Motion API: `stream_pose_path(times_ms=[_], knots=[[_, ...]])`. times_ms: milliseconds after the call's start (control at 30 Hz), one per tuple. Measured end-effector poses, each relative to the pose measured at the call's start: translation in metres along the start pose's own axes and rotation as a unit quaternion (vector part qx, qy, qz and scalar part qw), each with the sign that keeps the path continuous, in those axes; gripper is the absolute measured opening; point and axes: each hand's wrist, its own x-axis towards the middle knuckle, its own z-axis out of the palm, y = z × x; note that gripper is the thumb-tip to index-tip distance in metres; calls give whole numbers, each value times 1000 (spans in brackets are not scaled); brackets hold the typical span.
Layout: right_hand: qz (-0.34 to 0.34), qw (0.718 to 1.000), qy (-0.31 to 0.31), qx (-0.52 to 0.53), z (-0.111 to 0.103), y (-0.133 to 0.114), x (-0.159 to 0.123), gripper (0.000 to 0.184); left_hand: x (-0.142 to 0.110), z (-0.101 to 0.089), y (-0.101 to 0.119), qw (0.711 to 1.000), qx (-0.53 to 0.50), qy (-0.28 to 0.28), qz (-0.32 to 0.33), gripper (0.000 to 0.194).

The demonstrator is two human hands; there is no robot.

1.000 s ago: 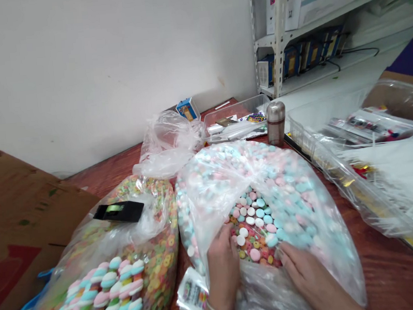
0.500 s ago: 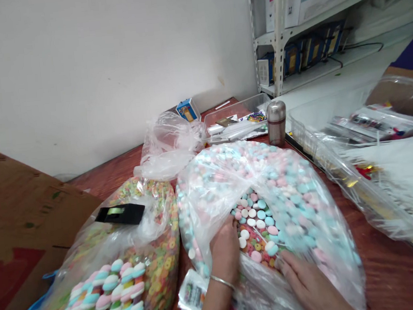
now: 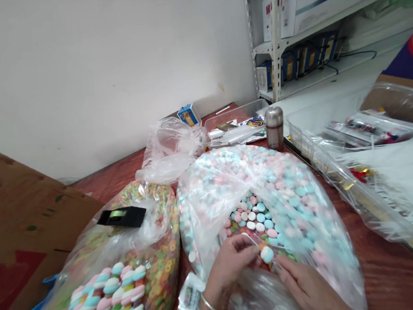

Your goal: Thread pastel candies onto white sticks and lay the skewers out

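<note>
A big clear plastic bag full of pink, blue and white round candies lies open on the red-brown table. My left hand sits at the bag's mouth with its fingers pinched on a thin white stick that carries candies, topped by a white-and-blue candy. My right hand rests on the bag's crumpled plastic just right of that candy, its fingertips touching the stick's lower end; fingers lie close together.
Left of it lies a second bag of coloured ring candies with twisted marshmallow sticks and a black tape dispenser on top. A metal flask, clear trays, white sticks in plastic, cardboard and shelving surround them.
My left hand has drawn back out of the candy heap toward me, now pinching a stick with a candy on it. My right hand shifted slightly toward it.
</note>
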Motion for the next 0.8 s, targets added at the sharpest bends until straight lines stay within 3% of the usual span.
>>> stream_pose_path(times_ms=[67, 133, 233, 300, 367, 533, 700, 800], knots=[[-1, 1000, 13, 8, 0, 3, -2, 27, -4, -1, 1, 998, 61, -4, 17, 21], [12, 1000, 20, 3, 2, 7, -3, 29, -5, -7, 3, 977, 175, 83, 85, 17], [24, 999, 28, -15, 5, 13, -5, 32, 1, -20, 4, 877, 400, 210, 162, 23], [20, 999, 29, -20, 7, 15, -4, 32, 10, -26, 1, 820, 509, 218, 142, 28], [12, 999, 29, -13, 9, 16, -4, 34, 19, -28, -4, 797, 551, 219, 115, 30], [6, 1000, 7, -21, 8, 25, -2, 36, 30, -23, -16, 790, 555, 244, 92, 31], [7, 1000, -15, -23, 7, 29, -2, 39, 21, -21, -16, 806, 529, 245, 97, 26], [-1, 1000, -14, -24, 7, 25, -2, 40, 15, -19, -11, 888, 375, 243, 112, 21]])
